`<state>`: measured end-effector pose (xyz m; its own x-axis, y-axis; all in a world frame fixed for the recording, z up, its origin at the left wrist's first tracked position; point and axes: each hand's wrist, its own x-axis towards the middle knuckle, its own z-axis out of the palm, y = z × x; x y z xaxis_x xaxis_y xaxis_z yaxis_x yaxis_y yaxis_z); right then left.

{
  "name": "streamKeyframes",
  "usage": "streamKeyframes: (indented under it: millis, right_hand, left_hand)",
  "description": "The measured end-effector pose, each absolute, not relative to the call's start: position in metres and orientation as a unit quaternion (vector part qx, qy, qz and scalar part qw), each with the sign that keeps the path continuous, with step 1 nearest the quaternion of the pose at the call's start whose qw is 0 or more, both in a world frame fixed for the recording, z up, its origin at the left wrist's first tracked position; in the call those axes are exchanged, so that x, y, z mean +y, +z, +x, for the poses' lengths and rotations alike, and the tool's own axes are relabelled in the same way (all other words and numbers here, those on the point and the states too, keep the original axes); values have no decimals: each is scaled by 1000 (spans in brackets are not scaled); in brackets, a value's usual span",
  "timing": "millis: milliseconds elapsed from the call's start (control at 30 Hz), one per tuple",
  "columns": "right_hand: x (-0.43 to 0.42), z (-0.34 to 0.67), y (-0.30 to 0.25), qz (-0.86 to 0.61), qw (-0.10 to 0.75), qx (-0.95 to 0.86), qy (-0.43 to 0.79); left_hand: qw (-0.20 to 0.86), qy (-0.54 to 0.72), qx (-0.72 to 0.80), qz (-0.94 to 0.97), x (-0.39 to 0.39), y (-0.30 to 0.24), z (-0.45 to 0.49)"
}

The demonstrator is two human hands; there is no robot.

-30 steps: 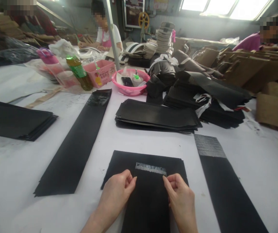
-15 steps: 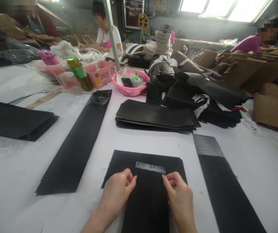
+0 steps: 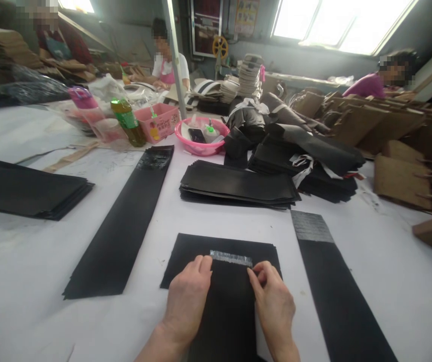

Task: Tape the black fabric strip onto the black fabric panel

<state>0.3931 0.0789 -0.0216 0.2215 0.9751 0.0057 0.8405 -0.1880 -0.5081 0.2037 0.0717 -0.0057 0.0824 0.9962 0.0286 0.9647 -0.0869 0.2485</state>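
Note:
A narrow black paper piece (image 3: 230, 306) with a shiny glued band (image 3: 231, 258) along its far end lies on a wider black sheet (image 3: 185, 251) on the white table. My left hand (image 3: 186, 301) pinches the piece's left edge, fingers closed. On the right edge, just below the band, my right hand (image 3: 272, 304) pinches it with curled fingers.
Long rows of overlapped black strips lie at left (image 3: 121, 226) and right (image 3: 336, 291). Black sheet stacks sit ahead (image 3: 238, 183) and far left (image 3: 27, 188). A pink bowl (image 3: 199, 138), green bottle (image 3: 128, 120) and brown paper bags (image 3: 400, 173) stand beyond. Other people work at the back.
The view has tilted up and shifted slightly. My hands have slid a little farther up the piece toward the glued band, still pinching both edges.

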Motion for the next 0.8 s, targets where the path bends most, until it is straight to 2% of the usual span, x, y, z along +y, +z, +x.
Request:
streamKeyframes:
  millis: [67, 167, 333, 433, 500, 600, 800]
  right_hand:
    - [79, 393, -20, -747, 208, -609, 167]
    - [80, 394, -19, -752, 203, -602, 175]
    - [79, 398, -20, -763, 221, -574, 199]
    - [74, 390, -23, -725, 290, -612, 127]
    - [70, 381, -27, -650, 303, -695, 56]
    - [64, 373, -35, -561, 276, -780, -4]
    - [61, 392, -48, -539, 226, -809, -59]
  left_hand:
    - [36, 104, 592, 798, 71, -7, 208]
    - [23, 98, 511, 853, 73, -13, 210]
    - [14, 60, 509, 859, 77, -18, 209]
    - [6, 54, 507, 860, 78, -16, 210]
    - [5, 55, 510, 859, 79, -15, 212]
    - [14, 64, 518, 853, 78, -15, 212]
    - [-2, 113, 529, 841, 72, -22, 206]
